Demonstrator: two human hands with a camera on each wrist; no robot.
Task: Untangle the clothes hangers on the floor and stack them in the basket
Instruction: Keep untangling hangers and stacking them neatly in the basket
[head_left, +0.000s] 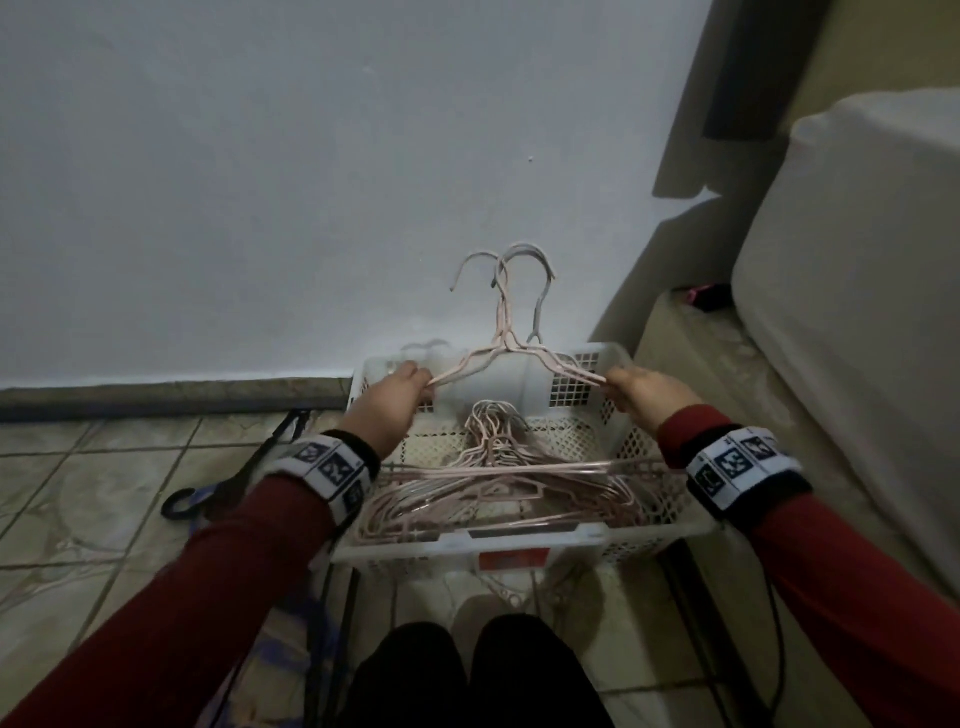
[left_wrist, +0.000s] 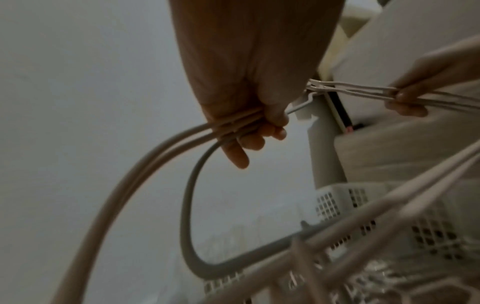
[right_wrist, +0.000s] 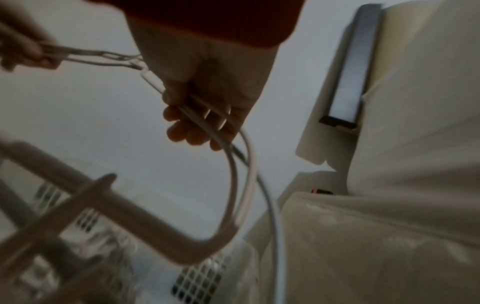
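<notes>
A bundle of pale pink and grey hangers (head_left: 506, 332) is held upright above the white lattice basket (head_left: 623, 457), hooks pointing up against the wall. My left hand (head_left: 397, 397) grips the bundle's left shoulder ends; in the left wrist view its fingers (left_wrist: 249, 139) curl round three bars. My right hand (head_left: 641, 395) grips the right shoulder ends, fingers (right_wrist: 192, 127) wrapped round the bars. Several pink hangers (head_left: 493, 493) lie stacked in the basket. More pink hanger parts (head_left: 511, 592) show on the floor just in front of the basket.
A dark hanger (head_left: 228, 483) and blue ones lie on the tiled floor left of the basket. The white wall (head_left: 260, 208) stands right behind the basket. A cream covered mattress or sofa (head_left: 841, 322) rises to the right. My dark-clad knees (head_left: 478, 675) are at the front.
</notes>
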